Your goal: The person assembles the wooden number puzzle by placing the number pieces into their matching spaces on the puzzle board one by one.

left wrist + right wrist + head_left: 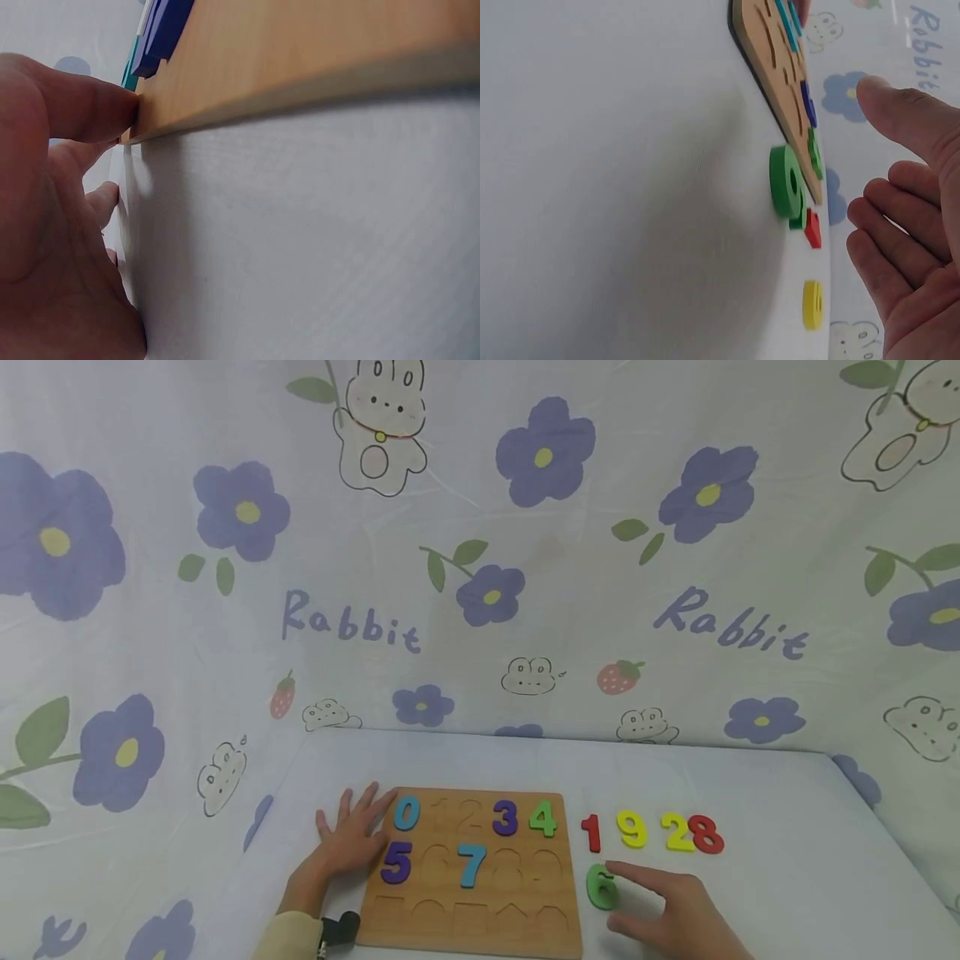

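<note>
A wooden number board [483,895] lies on the table, holding a blue 0 [399,813], purple 3 [513,817], green 4 [550,819], purple 5 [387,864] and blue 7 [473,864]. My left hand [352,835] rests at its left edge with spread fingers; in the left wrist view the thumb [97,109] touches the board's edge. On the right, beside the board, lies a green 6 [593,887]. My right hand [678,910] is at the 6, thumb and index finger apart on either side. In the right wrist view the fingers look clear of the 6 [780,184].
Right of the board are a red 1 [594,835], a yellow 9 [637,835], a yellow 2 [677,843] and a red 8 [716,843] overlapping the 2. Several recesses in the board stand unfilled. A printed rabbit-and-flower curtain [465,677] hangs behind the white table [810,860].
</note>
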A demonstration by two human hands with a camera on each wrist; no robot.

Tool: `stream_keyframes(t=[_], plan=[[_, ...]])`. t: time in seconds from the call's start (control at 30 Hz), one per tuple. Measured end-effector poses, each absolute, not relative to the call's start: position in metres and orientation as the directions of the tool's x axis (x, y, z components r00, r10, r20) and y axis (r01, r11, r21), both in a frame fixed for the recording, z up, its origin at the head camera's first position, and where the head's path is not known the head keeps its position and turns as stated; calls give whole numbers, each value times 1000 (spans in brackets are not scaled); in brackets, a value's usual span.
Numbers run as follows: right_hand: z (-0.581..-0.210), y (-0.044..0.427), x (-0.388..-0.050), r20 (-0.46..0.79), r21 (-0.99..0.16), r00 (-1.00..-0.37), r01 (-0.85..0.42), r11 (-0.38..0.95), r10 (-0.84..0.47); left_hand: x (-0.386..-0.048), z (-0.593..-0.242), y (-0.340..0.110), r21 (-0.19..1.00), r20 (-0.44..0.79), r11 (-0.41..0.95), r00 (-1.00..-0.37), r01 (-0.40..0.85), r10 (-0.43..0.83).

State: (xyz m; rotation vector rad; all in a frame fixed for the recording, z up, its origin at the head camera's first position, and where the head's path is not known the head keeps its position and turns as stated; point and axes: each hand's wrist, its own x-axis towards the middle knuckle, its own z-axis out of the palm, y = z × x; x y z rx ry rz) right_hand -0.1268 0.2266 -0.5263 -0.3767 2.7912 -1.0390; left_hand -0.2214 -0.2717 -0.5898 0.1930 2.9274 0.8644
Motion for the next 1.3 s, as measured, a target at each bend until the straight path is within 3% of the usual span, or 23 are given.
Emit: stream_keyframes(t=[0.23,0.83,0.97,1.3], plan=[[-528,241,-127,-71,-609,-971,-140,781,-229,-219,-587,-271,551,-30,828,-989,105,145],[-529,241,-137,-126,-627,-973,-74,776,-195,-216,-580,-269,552,-60,829,-988,85,141],[-531,239,-139,-124,-624,-971,-85,777,-207,-213,-571,-266,565,-62,821,-988,81,140],[-534,234,-145,-50,-612,-950,-215,761,-309,-219,-587,-271,550,-70,831,-988,79,140]])
